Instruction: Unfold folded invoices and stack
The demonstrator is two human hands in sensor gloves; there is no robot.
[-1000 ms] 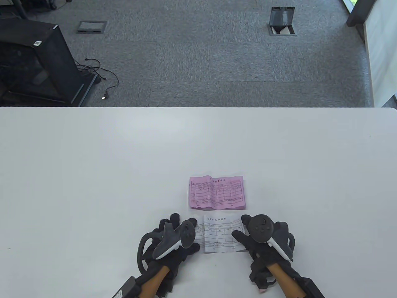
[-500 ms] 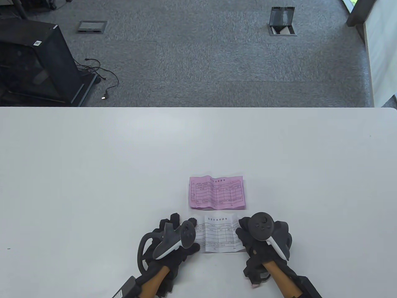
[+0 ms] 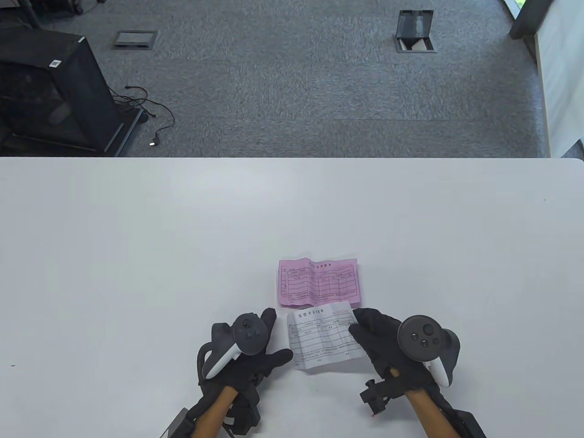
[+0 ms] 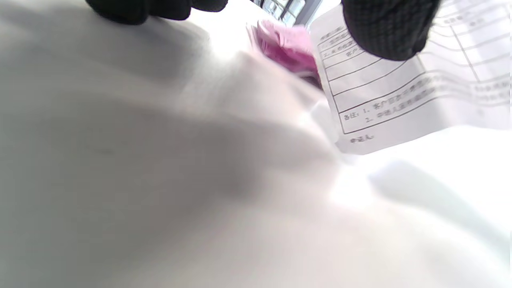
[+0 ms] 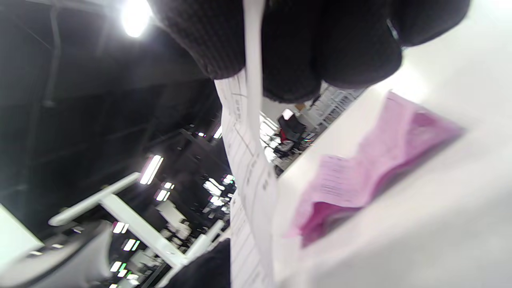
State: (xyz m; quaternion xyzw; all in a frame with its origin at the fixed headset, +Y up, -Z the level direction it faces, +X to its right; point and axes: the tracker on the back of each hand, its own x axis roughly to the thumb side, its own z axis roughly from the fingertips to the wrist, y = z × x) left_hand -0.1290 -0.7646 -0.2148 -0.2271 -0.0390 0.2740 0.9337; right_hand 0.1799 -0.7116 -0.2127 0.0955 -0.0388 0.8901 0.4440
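Note:
A white invoice (image 3: 321, 335) is unfolded and held between both hands near the table's front edge, tilted, its far edge overlapping the near edge of a pink invoice (image 3: 318, 282) that lies unfolded on the table. My left hand (image 3: 269, 337) pinches the white sheet's left edge; a fingertip (image 4: 390, 30) rests on the sheet (image 4: 404, 92). My right hand (image 3: 365, 328) pinches its right edge; the paper (image 5: 250, 132) passes between my fingers (image 5: 292, 52), lifted off the table. The pink invoice also shows in the right wrist view (image 5: 368, 168).
The white table (image 3: 182, 237) stretches wide on all sides of the papers. Beyond its far edge is grey carpet with a black cabinet (image 3: 50, 86) at the left and floor boxes.
Both hands have taken the white invoice off the table and moved it a little forward, tilted. The hands have turned and the right hand has shifted right. The pink invoice has not moved.

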